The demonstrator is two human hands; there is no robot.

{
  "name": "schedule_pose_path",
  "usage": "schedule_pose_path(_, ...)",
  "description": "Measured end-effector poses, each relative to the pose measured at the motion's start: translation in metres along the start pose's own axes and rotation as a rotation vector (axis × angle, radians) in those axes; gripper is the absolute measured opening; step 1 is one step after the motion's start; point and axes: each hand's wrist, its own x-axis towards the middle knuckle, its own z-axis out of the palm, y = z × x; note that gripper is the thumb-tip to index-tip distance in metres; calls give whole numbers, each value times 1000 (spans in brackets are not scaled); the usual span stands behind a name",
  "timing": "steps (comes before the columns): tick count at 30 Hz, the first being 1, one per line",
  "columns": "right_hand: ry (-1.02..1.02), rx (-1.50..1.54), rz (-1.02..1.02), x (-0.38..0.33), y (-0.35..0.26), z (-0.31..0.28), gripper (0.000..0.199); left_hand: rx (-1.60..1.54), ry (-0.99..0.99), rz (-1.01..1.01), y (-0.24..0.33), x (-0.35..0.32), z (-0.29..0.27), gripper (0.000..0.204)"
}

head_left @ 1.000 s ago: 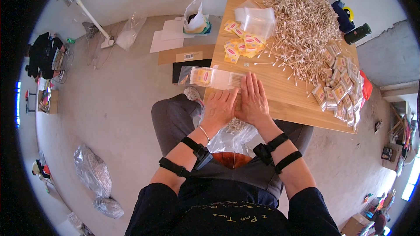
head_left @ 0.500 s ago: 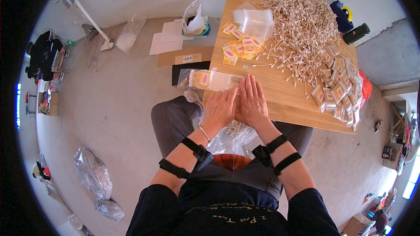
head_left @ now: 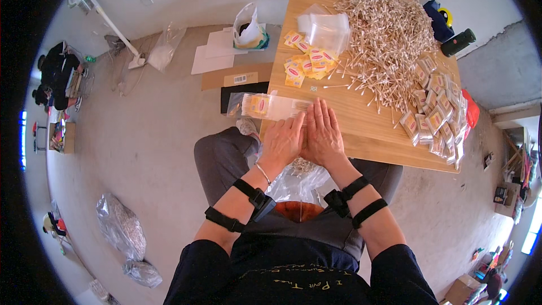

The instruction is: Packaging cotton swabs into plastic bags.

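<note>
Both my hands are side by side at the table's near edge, over a small bunch of cotton swabs (head_left: 301, 105). My right hand (head_left: 324, 135) lies flat, its straight fingers together and pointing away from me. My left hand (head_left: 284, 140) rests against it, fingers stretched toward the right hand's edge. Swab tips show just beyond the left fingertips, on a white strip (head_left: 280, 108); the rest is hidden beneath my hands. Left of the strip lies a clear bag (head_left: 249, 105) with swabs and a yellow card (head_left: 259, 104). Loose swabs (head_left: 303, 166) sit in a plastic bag at my lap.
A big heap of cotton swabs (head_left: 384, 39) covers the back of the wooden table (head_left: 367, 144). Yellow cards (head_left: 309, 66) and clear bags (head_left: 328, 31) lie left of it, filled packs (head_left: 437, 114) to its right. A black cylinder (head_left: 458, 42) stands at the far right.
The hands keep nearly the same place and pose, the right fingers only slightly shifted. The view has moved a little.
</note>
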Motion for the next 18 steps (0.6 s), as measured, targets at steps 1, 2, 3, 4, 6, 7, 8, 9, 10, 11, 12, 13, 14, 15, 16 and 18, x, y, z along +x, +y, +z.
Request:
schedule_pose_path(1,1,-1,2,-1,2,1,96,13,-32,-17,1,1,-1,49)
schedule_pose_path(2,-17,4,-5,-1,1,-1,98,28,-64,-37,1,1,-2,50)
schedule_pose_path(3,-34,9,-12,-1,0,-3,101,29,-64,-38,1,1,-2,50)
schedule_pose_path(4,-34,11,-13,-1,0,-3,101,23,-64,-45,0,2,-3,50)
schedule_pose_path(6,-22,65,-20,-1,0,-4,103,16,-64,-52,-1,3,-2,49)
schedule_pose_path(7,-21,66,-21,-1,-1,-5,103,21,-60,-42,-1,4,-2,50)
schedule_pose_path(8,-30,66,-20,-1,-1,-7,104,23,-56,-30,-2,4,-2,50)
schedule_pose_path(9,-38,65,-19,-1,-1,-9,105,22,-55,-29,-2,5,-1,50)
schedule_pose_path(10,-37,64,-18,-1,0,-7,105,10,-54,-26,-3,5,-1,50)
schedule_pose_path(11,-32,50,-18,-1,0,-5,112,-2,-54,-24,-3,6,0,51)
schedule_pose_path(12,-27,35,-18,-1,1,-3,119,-1,-54,-22,-3,6,0,51)
schedule_pose_path(13,-26,35,-17,-1,2,-1,119,-27,-68,-34,-4,7,1,51)
schedule_pose_path(14,-27,37,-18,-1,1,-2,120,-52,-82,-46,-4,8,0,52)
schedule_pose_path(15,-27,40,-19,-1,1,-3,121,-51,-82,-45,-4,9,-1,52)
schedule_pose_path(16,-27,40,-18,-1,2,-4,121,-51,-107,-50,-4,10,-2,53)
schedule_pose_path(18,-53,71,-26,-2,1,-8,123,-50,-132,-55,-7,12,-3,54)
